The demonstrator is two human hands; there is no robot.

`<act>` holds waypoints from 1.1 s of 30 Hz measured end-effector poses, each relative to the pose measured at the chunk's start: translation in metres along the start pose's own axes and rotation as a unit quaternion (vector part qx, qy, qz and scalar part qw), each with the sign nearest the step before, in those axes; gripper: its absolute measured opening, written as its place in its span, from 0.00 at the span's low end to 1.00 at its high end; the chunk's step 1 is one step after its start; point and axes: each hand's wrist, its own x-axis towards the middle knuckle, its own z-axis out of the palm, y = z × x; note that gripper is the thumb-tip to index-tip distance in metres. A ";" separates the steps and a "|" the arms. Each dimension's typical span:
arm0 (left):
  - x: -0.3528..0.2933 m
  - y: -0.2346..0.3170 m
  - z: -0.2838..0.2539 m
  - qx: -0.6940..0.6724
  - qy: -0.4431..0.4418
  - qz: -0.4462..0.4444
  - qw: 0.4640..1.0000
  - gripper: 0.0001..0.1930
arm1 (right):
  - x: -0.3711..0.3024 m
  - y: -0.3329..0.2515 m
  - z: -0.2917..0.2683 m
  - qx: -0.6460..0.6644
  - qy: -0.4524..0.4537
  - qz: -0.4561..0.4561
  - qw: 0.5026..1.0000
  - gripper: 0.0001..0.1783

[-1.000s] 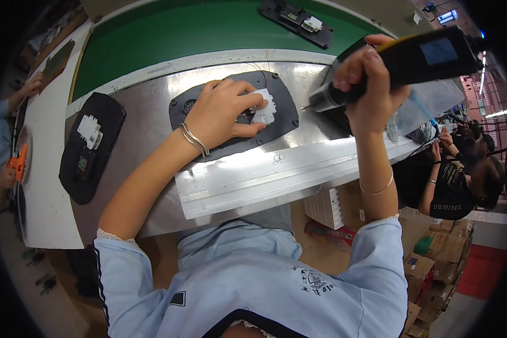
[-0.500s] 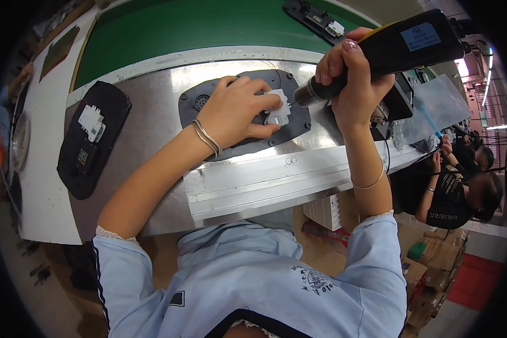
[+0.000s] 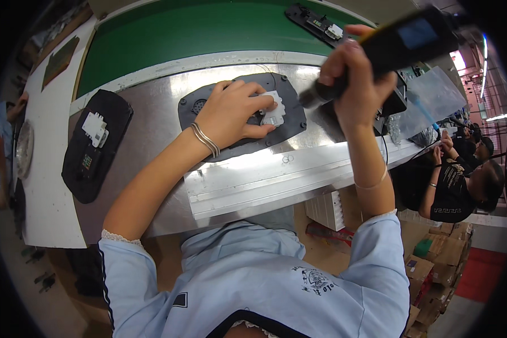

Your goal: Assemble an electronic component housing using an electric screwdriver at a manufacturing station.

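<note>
A dark grey rounded panel [image 3: 219,152] with corner posts and a round grille lies on the metal worktop. My left hand [image 3: 231,110] rests over it, thumb and fingers closed around a white plastic part [image 3: 274,116] near its right half. Raised to the right, my right hand [image 3: 355,79] grips a black electric screwdriver [image 3: 391,48] with a yellow stripe. The driver is smeared by motion, and its metal nose hangs by the panel's right edge; the bit cannot be made out. The panel's middle is hidden under my left hand.
A second dark panel [image 3: 98,152] with a white part lies at the left. Another dark assembly [image 3: 315,23] sits on the green belt [image 3: 208,31] beyond. Black equipment [image 3: 397,98] and a clear plastic sheet [image 3: 434,96] are at the right, near a co-worker [image 3: 456,186].
The screwdriver in my right hand has shifted slightly to the right, away from the white part. My left hand stays on the part. The whole view has shifted a little.
</note>
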 end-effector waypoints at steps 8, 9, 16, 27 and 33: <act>-0.001 0.002 -0.005 0.003 0.001 -0.004 1.000 0.16 | 0.006 -0.045 -0.089 -0.037 0.079 -0.069 0.994 0.07; -0.001 0.002 -0.005 0.003 -0.001 -0.007 1.000 0.15 | 0.009 -0.044 -0.097 -0.045 0.093 -0.061 0.993 0.06; 0.001 0.003 -0.004 0.007 -0.013 -0.009 1.000 0.15 | 0.012 -0.030 -0.110 -0.071 0.114 -0.064 0.989 0.05; 0.001 0.005 -0.007 -0.022 -0.004 -0.021 1.000 0.19 | 0.000 -0.038 -0.092 -0.064 0.079 -0.024 0.995 0.07; 0.001 0.002 -0.004 -0.041 0.021 -0.070 0.996 0.36 | -0.009 -0.045 -0.039 -0.012 0.026 -0.016 0.999 0.15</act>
